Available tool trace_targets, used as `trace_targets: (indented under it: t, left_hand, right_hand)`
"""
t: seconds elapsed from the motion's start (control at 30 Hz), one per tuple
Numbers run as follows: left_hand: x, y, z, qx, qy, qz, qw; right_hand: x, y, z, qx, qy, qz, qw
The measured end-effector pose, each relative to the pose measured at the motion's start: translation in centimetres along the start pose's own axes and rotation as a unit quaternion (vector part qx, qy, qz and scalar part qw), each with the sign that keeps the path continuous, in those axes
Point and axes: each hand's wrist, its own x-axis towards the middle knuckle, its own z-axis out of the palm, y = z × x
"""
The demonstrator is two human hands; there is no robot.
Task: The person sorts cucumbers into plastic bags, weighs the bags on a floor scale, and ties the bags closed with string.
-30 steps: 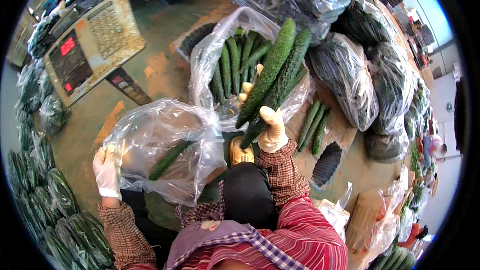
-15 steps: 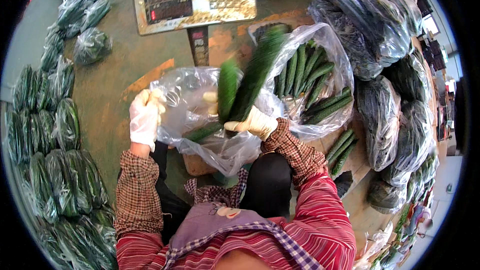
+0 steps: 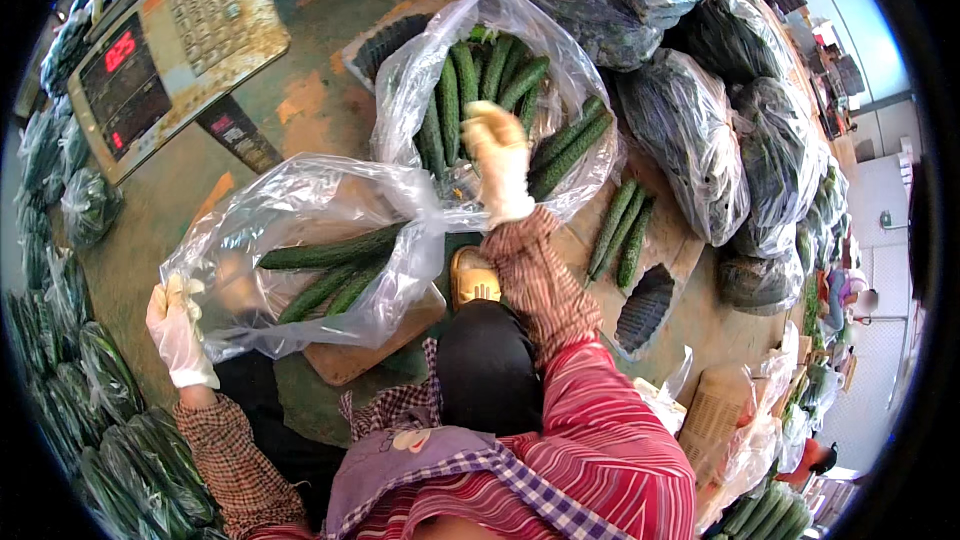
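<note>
My left hand [image 3: 180, 330], in a whitish glove, grips the rim of a clear plastic bag [image 3: 230, 210]. This bag lies mouth-up, partly on a brown board [image 3: 350, 358], with a few dark green cucumbers [image 3: 335, 250] inside. My right hand [image 3: 500, 160], gloved too, hangs over a second open plastic bag [image 3: 400, 100]. Beneath and around it in that bag lie several cucumbers [image 3: 450, 90]. The right fingers are bent and slightly blurred, with no cucumber visible in them; whether they are closed is unclear.
A rusty-edged digital scale [image 3: 185, 45] stands at the far left. Loose cucumbers [image 3: 622, 230] lie on cardboard at right. Large bundles in plastic [image 3: 690, 140] are piled at the right, and bagged cucumbers [image 3: 140, 460] line the left. A yellow-toed shoe [image 3: 475, 278] is between the bags and my knee.
My right hand has let go of the cucumbers it held over the left bag and moved over the right bag. My left hand still holds the rim. The view has turned rightward.
</note>
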Motion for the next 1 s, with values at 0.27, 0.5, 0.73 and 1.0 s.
trace_targets:
  t: [0.27,0.5,0.73,1.0]
  left_hand:
    - [-0.4,0.1,0.4,0.054,0.035,-0.038,0.997]
    - [-0.2,0.9,0.4,0.067,-0.013,-0.011,0.998]
    - [-0.5,1.3,0.5,0.046,-0.033,-0.047,0.997]
    - [-1.1,0.2,-0.3,0.024,-0.111,-0.022,0.993]
  right_hand:
    - [9.5,3.1,-13.9,-0.602,0.323,0.289,0.671]
    - [12.1,5.0,-17.6,-0.605,0.385,0.296,0.632]
    - [8.2,1.1,-18.3,-0.058,0.322,-0.017,0.945]
    - [0.2,-15.8,-9.4,0.196,-0.015,-0.126,0.972]
